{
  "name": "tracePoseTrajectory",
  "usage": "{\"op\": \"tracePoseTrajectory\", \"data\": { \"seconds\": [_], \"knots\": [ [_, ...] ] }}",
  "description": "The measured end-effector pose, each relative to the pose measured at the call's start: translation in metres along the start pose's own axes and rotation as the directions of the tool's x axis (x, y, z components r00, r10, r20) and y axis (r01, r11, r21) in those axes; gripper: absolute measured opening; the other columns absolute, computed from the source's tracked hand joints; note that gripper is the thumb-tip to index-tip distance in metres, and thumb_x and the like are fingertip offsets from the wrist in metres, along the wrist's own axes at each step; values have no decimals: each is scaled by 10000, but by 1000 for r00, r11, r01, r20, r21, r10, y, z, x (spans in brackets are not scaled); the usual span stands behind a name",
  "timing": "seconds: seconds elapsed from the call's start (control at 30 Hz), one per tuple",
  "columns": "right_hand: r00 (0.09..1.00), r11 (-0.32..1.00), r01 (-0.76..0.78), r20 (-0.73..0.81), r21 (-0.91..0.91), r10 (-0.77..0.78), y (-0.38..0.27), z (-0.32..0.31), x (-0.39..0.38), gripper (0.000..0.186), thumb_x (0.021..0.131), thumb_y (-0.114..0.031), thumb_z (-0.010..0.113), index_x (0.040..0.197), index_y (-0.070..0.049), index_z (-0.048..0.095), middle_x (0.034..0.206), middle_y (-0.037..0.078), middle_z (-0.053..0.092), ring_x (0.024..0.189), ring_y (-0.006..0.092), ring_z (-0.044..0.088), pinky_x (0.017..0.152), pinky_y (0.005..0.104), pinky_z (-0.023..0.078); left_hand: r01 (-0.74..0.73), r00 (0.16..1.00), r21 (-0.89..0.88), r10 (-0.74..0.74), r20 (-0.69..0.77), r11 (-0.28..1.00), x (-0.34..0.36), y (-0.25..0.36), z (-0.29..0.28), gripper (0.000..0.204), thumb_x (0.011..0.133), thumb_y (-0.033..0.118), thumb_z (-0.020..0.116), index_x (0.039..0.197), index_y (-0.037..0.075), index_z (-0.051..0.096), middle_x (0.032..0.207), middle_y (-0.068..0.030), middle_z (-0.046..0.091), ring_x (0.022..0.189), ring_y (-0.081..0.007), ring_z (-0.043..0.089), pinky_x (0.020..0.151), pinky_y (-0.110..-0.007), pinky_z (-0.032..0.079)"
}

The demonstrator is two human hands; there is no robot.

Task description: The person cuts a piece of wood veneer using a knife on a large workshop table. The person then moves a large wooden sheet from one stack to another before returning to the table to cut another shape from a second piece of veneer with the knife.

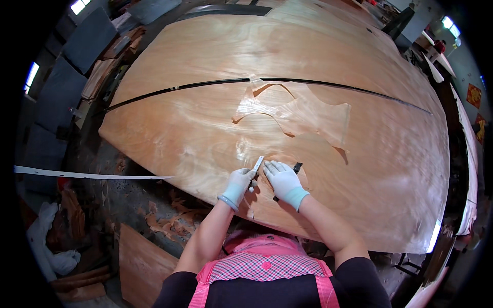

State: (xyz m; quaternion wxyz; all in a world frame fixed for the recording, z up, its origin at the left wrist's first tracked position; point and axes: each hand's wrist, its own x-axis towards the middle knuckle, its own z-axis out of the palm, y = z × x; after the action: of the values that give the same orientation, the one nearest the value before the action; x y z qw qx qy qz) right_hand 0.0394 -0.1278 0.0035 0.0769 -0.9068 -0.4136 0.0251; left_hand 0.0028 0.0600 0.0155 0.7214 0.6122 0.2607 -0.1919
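A large sheet of thin wood veneer (205, 118) spreads over the work surface before me. Near its front edge, my left hand (240, 184), in a white glove and with a pale bangle at the wrist, is closed around a narrow white strip with small dark marks (259, 163). My right hand (282, 178), also gloved, lies flat with fingers stretched over a small veneer piece (304, 179). A black object (297, 167) pokes out beside the right fingers; the hand hides most of it. Farther off lies a thin veneer offcut with curved cut-outs (318, 115).
A long black strip (215, 81) crosses the sheet from left to right. At left, a long white strip (92, 175) reaches to the sheet's edge. Veneer scraps (167, 222) litter the floor, with a brown board (144, 267) nearby. Dark panels (59, 92) stand at far left.
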Motion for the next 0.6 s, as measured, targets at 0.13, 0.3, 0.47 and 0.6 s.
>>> {"op": "tracePoseTrajectory", "data": {
  "seconds": [0.13,0.3,0.47,0.6],
  "knots": [
    [999,999,5,54,50,-8,3,-5,4,459,882,-128,505,1331,-40,540,1431,130,508,1307,258,492,1103,376,376,132,987,-19,-133,-84,991,12,-2,2,202,962,204,599,899,26,671,627,-7,582,441,-74,470,397,-216,355],
    [999,989,33,2,145,-33,6,-11,15,469,889,-107,497,1356,-74,521,1450,93,490,1220,255,540,1008,366,456,168,979,-36,-171,-106,985,11,1,5,199,954,209,602,873,37,664,618,-6,581,428,-75,466,377,-220,333],
    [993,999,49,104,-18,-47,5,-11,19,511,892,-134,498,1399,-75,481,1467,71,475,1128,268,566,928,354,484,149,988,-143,-154,-21,978,-8,7,4,225,949,190,614,845,-8,632,664,-79,607,484,-154,579,417,-285,458],
    [986,998,56,158,-35,-50,1,-18,21,541,893,-113,507,1431,-142,457,1501,102,428,1147,260,550,930,355,471,147,989,-21,-147,-31,989,-23,-12,-14,241,955,198,610,864,-21,647,664,-109,645,492,-156,607,421,-252,467]
  ]
}}
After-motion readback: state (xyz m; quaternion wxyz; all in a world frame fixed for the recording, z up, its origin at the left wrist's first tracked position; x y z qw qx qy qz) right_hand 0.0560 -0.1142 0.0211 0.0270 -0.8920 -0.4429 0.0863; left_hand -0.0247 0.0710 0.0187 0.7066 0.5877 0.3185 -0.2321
